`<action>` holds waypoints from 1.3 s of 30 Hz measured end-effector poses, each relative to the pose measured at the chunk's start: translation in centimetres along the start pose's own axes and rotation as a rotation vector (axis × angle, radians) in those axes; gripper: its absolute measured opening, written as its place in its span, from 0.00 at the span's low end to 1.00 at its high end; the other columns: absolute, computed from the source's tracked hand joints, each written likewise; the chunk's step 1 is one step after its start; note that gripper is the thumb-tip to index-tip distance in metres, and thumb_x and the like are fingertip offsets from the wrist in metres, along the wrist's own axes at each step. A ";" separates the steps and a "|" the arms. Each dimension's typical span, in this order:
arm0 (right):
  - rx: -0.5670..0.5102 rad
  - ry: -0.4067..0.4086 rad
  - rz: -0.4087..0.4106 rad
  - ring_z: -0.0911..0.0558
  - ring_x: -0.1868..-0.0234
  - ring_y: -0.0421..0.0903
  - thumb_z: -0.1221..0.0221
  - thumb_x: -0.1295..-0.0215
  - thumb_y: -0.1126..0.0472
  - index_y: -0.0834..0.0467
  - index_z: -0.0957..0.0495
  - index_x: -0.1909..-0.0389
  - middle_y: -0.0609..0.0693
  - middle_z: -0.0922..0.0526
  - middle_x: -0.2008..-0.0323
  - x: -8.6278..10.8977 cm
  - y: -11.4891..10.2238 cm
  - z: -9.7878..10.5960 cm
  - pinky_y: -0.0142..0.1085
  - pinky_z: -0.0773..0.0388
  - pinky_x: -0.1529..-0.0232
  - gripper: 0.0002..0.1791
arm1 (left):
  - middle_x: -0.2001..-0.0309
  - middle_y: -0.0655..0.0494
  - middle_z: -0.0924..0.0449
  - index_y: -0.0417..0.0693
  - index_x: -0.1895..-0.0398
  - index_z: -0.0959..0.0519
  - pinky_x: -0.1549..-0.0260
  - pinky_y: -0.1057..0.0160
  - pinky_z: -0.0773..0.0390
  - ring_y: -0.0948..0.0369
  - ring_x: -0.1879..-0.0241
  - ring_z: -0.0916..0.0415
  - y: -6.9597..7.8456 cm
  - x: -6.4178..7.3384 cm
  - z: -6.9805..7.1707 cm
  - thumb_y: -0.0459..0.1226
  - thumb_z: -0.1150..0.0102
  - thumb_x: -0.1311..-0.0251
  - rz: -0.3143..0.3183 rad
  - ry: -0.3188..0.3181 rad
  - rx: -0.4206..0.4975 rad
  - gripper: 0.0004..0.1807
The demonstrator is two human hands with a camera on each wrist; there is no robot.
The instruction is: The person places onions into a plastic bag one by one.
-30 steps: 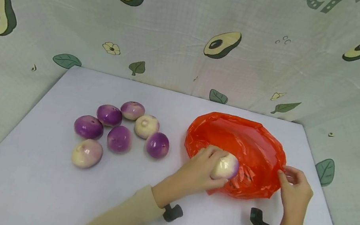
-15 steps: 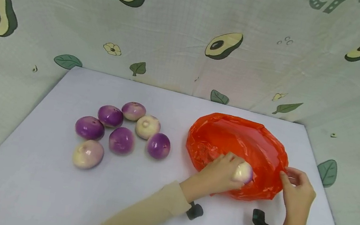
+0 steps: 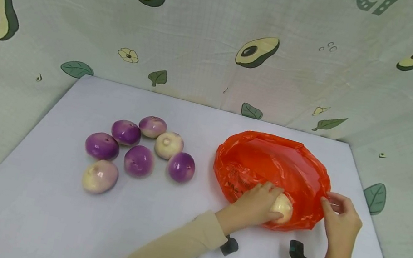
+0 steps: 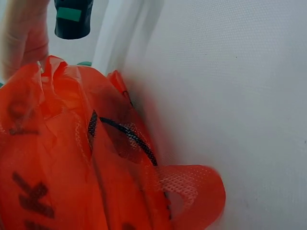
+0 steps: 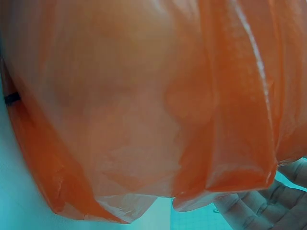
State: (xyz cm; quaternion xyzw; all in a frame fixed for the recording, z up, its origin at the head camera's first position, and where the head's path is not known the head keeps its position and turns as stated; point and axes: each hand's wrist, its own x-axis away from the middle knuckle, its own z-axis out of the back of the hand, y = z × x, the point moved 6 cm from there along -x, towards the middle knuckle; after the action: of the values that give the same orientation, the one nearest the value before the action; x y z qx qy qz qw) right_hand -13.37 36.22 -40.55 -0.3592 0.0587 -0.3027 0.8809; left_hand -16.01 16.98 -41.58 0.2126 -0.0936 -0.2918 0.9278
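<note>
My left hand (image 3: 256,203) reaches over the near rim of a red plastic bag (image 3: 307,179) and grips a pale onion (image 3: 282,209), thumb on the near side and fingers on the far side. The onion sits low inside the bag's mouth, partly covered by the hand. On the right, my right hand (image 3: 341,219) pinches the bag's rim between thumb and fingers, keeping the mouth wide. Close up in the right wrist view, fingers (image 5: 268,206) of that hand show at the rim, and a shadowy round shape shows through the thin plastic.
Several purple onions (image 3: 138,161) lie grouped on the left of the white table (image 3: 48,225), with a paler pink onion (image 3: 100,176) nearest me and a white onion (image 3: 168,145) among them. An avocado-print cloth (image 3: 200,45) hangs behind. A bag handle (image 4: 201,196) lies loose on the table.
My left hand has carried the onion rightward and down into the bag's mouth. The right hand has stayed at the rim, and the onions on the left have not moved.
</note>
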 end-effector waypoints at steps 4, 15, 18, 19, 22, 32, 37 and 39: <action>-0.001 -0.002 -0.003 0.30 0.51 0.44 0.51 0.34 0.45 0.54 0.33 0.38 0.53 0.27 0.43 -0.1 0.1 -0.1 0.42 0.23 0.48 0.27 | 0.48 0.60 0.29 0.55 0.38 0.34 0.53 0.69 0.23 0.65 0.52 0.30 0.1 0.2 0.1 0.54 0.43 0.43 -0.014 0.007 -0.004 0.31; 0.005 -0.001 0.000 0.30 0.52 0.43 0.50 0.34 0.46 0.54 0.32 0.39 0.53 0.27 0.44 -0.2 0.1 0.0 0.28 0.21 0.60 0.26 | 0.51 0.63 0.26 0.55 0.42 0.29 0.53 0.72 0.24 0.68 0.54 0.30 0.1 1.3 1.8 0.51 0.44 0.40 -0.068 0.062 0.058 0.25; 0.006 -0.001 0.002 0.30 0.52 0.43 0.51 0.34 0.46 0.54 0.32 0.39 0.53 0.27 0.44 -0.2 0.1 0.0 0.27 0.21 0.61 0.26 | 0.51 0.63 0.25 0.55 0.42 0.28 0.53 0.72 0.24 0.68 0.53 0.29 -0.1 1.9 2.6 0.50 0.45 0.39 -0.074 0.088 0.091 0.23; 0.005 -0.001 0.004 0.30 0.52 0.42 0.51 0.34 0.46 0.54 0.32 0.39 0.53 0.27 0.44 -0.1 0.1 0.0 0.26 0.21 0.61 0.26 | 0.51 0.64 0.25 0.55 0.42 0.28 0.53 0.72 0.24 0.68 0.53 0.29 -0.3 2.1 2.9 0.49 0.45 0.39 -0.076 0.096 0.106 0.22; 0.002 0.002 0.004 0.30 0.53 0.42 0.50 0.34 0.46 0.54 0.32 0.39 0.53 0.27 0.44 -0.1 0.0 0.1 0.25 0.22 0.61 0.26 | 0.50 0.63 0.25 0.55 0.42 0.28 0.53 0.73 0.24 0.68 0.52 0.29 -0.7 2.7 3.6 0.48 0.46 0.38 -0.089 0.129 0.139 0.22; 0.003 0.002 -0.002 0.30 0.52 0.42 0.51 0.34 0.44 0.53 0.32 0.38 0.52 0.27 0.43 0.0 -0.1 0.0 0.34 0.21 0.52 0.27 | 0.48 0.60 0.24 0.52 0.43 0.27 0.48 0.70 0.26 0.64 0.48 0.28 -3.4 5.5 6.9 0.43 0.43 0.40 -0.105 0.265 0.216 0.21; 0.003 0.006 -0.004 0.30 0.52 0.42 0.52 0.34 0.44 0.53 0.33 0.38 0.53 0.27 0.43 0.1 0.0 0.2 0.31 0.21 0.54 0.27 | 0.49 0.59 0.24 0.52 0.43 0.27 0.49 0.67 0.24 0.63 0.48 0.27 -5.1 7.1 8.4 0.42 0.43 0.40 -0.088 0.327 0.232 0.20; 0.003 0.010 -0.006 0.30 0.51 0.42 0.52 0.34 0.44 0.53 0.32 0.38 0.53 0.27 0.43 0.1 0.0 0.2 0.30 0.21 0.55 0.27 | 0.49 0.58 0.23 0.52 0.44 0.27 0.50 0.67 0.23 0.62 0.49 0.26 -5.8 7.8 8.9 0.41 0.42 0.41 -0.083 0.356 0.243 0.20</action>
State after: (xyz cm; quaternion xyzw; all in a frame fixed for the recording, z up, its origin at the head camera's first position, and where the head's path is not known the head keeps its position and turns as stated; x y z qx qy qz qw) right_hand -13.25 36.32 -40.45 -0.3567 0.0615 -0.3069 0.8802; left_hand -15.24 5.18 -35.89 0.3749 0.0460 -0.2744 0.8843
